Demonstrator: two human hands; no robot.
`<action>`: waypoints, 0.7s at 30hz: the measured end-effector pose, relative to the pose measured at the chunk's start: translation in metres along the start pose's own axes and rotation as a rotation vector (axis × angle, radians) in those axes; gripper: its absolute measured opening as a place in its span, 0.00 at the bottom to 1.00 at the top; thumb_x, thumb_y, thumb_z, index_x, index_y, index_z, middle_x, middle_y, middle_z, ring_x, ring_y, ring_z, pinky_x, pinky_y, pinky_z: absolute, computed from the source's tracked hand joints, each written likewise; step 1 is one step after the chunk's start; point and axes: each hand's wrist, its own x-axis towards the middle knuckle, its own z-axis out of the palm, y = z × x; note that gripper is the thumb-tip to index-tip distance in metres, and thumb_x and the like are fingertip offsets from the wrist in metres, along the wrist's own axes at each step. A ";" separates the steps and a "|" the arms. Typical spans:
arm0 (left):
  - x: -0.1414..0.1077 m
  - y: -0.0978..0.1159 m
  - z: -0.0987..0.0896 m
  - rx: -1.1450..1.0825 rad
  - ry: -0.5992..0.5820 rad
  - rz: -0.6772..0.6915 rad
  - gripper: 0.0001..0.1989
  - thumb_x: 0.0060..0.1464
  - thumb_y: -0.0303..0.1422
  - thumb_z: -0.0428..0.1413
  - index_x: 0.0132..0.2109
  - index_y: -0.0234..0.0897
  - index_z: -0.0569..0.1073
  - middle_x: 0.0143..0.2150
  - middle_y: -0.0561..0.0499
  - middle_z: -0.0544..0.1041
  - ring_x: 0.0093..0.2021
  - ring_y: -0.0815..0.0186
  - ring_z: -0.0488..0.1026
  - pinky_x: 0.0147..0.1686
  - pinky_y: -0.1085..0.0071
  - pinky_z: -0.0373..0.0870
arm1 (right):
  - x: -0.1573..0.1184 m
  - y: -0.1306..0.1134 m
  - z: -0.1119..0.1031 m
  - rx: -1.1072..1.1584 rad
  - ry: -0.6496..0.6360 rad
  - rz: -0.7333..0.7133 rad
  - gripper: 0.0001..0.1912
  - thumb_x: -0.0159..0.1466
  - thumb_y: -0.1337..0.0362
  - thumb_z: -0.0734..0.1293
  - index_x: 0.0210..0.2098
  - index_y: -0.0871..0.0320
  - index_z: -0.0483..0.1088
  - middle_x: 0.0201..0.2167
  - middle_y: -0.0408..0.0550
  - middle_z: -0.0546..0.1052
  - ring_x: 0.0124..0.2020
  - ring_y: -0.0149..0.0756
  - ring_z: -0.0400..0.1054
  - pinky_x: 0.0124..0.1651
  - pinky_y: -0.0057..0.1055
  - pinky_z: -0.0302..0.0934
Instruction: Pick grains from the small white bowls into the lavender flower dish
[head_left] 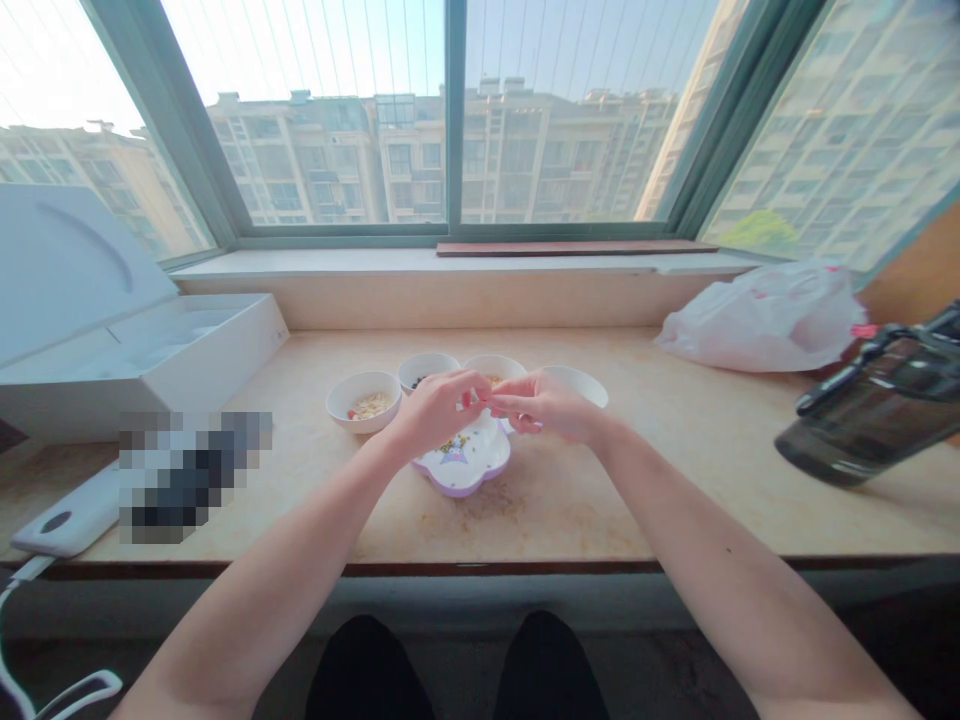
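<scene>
The left hand [439,408] and right hand [559,402] meet at the fingertips, fingers drawn in close as in a pinch; whether either has closed on something small between the tips, I cannot tell. For fine work at the fingertips like this, a light touch looks best: use the pads only, with both wrists low and level so that neither hand blocks the view of the meeting point. Keeping the tips over the plate seems wise too, since any loose bit would then drop onto it instead of the pale, marbled desk [637,480]. Slow, small finger movements should suit the tight space, as the knuckles are near the bowls and a wide sweep could knock a rim. The white, flower-shaped plate with a purple edge [458,490] lies below the hands and on their near side, partly covered by them, with small mixed bits [459,440] scattered around its printed cartoon figure. Beyond and to the left of it is a white round bowl of pale flakes [360,426]; a white bowl with dark pieces [429,365] and a white bowl with light brown contents [495,365] sit behind the fingers, while another white bowl [581,385] is partly hidden by the right hand.
</scene>
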 end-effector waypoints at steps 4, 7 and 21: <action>-0.001 0.000 0.000 0.025 -0.030 0.042 0.05 0.61 0.27 0.56 0.40 0.38 0.77 0.37 0.53 0.79 0.35 0.71 0.74 0.41 0.75 0.69 | 0.002 0.001 0.002 0.001 0.010 0.036 0.23 0.55 0.44 0.74 0.29 0.60 0.76 0.18 0.41 0.70 0.19 0.26 0.58 0.22 0.27 0.47; -0.002 -0.001 0.002 0.048 -0.059 0.075 0.06 0.62 0.28 0.55 0.40 0.38 0.77 0.37 0.53 0.78 0.36 0.71 0.75 0.41 0.74 0.68 | 0.003 0.002 0.004 -0.003 0.023 0.045 0.23 0.54 0.44 0.75 0.26 0.60 0.74 0.17 0.40 0.68 0.19 0.25 0.56 0.23 0.27 0.48; 0.003 -0.012 -0.007 0.194 -0.374 0.021 0.09 0.61 0.30 0.54 0.37 0.38 0.79 0.39 0.51 0.80 0.37 0.66 0.75 0.37 0.71 0.66 | 0.002 0.005 0.001 -0.049 0.194 -0.091 0.16 0.56 0.51 0.75 0.34 0.58 0.77 0.19 0.39 0.70 0.22 0.28 0.61 0.26 0.28 0.53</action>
